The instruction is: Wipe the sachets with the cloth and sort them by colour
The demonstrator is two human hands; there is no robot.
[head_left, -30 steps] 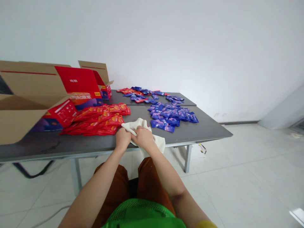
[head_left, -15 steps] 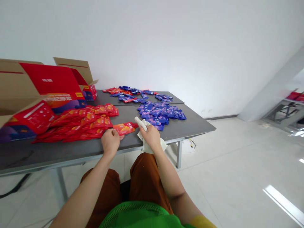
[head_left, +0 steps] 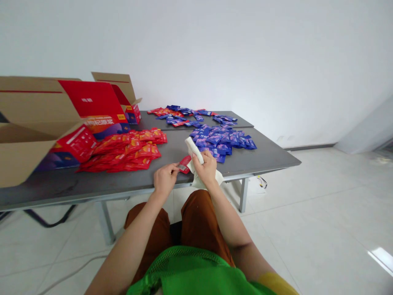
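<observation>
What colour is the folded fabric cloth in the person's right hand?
The folded cloth is off-white; it shows best in the head view.

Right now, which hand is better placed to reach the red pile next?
Probably the left hand: it is nearer the red pile, though it pinches a red packet; the right hand, farther off, grips the white cloth.

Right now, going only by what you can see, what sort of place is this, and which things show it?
Probably a packing or sorting workroom, though the picture cannot confirm it: open printed cartons stand on a long dark table, which also bears heaped red packets and blue packets.
</observation>
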